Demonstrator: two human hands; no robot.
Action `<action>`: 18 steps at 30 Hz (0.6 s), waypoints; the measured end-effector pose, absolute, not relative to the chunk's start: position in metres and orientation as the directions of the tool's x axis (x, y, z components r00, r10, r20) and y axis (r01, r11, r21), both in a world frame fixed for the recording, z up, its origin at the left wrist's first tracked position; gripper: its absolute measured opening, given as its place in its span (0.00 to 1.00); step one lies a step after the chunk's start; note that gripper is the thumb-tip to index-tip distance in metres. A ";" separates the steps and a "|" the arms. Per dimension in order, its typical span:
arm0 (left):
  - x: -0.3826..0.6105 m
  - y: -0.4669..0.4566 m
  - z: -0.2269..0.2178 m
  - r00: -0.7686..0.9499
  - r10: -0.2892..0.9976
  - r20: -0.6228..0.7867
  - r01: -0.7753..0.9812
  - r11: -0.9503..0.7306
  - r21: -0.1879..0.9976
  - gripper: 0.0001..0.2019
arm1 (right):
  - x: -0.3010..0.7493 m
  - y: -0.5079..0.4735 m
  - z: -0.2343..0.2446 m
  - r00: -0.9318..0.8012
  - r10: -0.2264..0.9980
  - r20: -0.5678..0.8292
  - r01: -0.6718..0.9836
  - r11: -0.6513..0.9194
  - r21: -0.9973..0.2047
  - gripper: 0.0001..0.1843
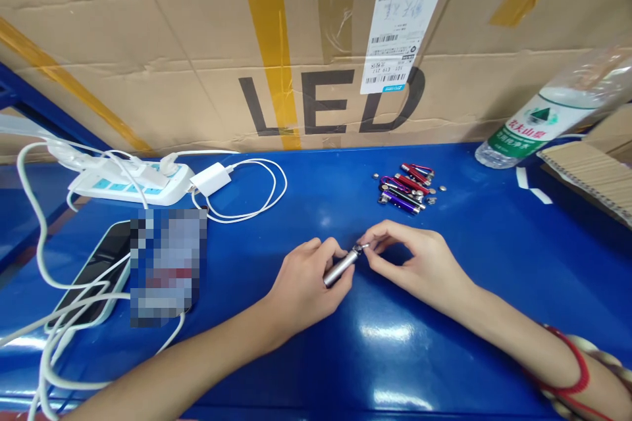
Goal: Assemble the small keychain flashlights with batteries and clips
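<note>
My left hand (pixel 311 283) is closed around a small silver pen-like torch (pixel 340 268), tilted with its end up to the right. At that end, the thumb and fingertips of my right hand (pixel 419 253) pinch a tiny metal piece (pixel 364 247), which looks like a clasp or ring; its exact kind is too small to make out. Beyond my hands lies a small pile of similar slim torches (pixel 405 187) in red, purple and black. Several small silver button-like discs (pixel 432 200) are scattered around the pile.
On the left are a white power strip (pixel 148 191), a charger plug (pixel 211 179) with looped cable, a phone (pixel 93 276) and a blurred-out device (pixel 168 266). A water bottle (pixel 528 125) and cardboard (pixel 587 174) stand at the right. A large carton (pixel 197 46) rises behind the blue surface (pixel 316 355).
</note>
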State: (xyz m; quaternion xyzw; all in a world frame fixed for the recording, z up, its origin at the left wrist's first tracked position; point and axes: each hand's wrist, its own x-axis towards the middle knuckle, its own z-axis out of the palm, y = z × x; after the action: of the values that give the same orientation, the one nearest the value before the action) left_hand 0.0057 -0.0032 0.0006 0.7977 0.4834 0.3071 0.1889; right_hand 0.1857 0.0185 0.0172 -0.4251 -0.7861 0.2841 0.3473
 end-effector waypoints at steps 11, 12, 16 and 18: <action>0.004 -0.003 0.002 0.344 0.890 0.300 0.654 -0.456 0.604 0.03 | 0.187 0.018 0.019 -0.434 0.865 0.251 0.505 0.464 -0.728 0.05; 0.004 -0.003 0.002 0.354 0.888 0.294 0.649 -0.459 0.607 0.03 | 0.187 0.017 0.019 -0.435 0.870 0.232 0.508 0.450 -0.735 0.05; 0.002 -0.003 0.002 0.413 0.871 0.265 0.605 -0.480 0.635 0.06 | 0.185 0.016 0.018 -0.467 0.856 0.221 0.486 0.458 -0.745 0.07; 0.001 -0.003 0.002 0.439 0.862 0.252 0.595 -0.490 0.638 0.06 | 0.185 0.017 0.017 -0.482 0.843 0.239 0.471 0.479 -0.740 0.07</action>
State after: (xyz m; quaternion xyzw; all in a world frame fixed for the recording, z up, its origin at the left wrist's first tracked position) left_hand 0.0006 -0.0025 0.0019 0.8150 0.4470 0.2840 0.2354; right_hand 0.1846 0.0175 0.0165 -0.4083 -0.8047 0.3060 0.3036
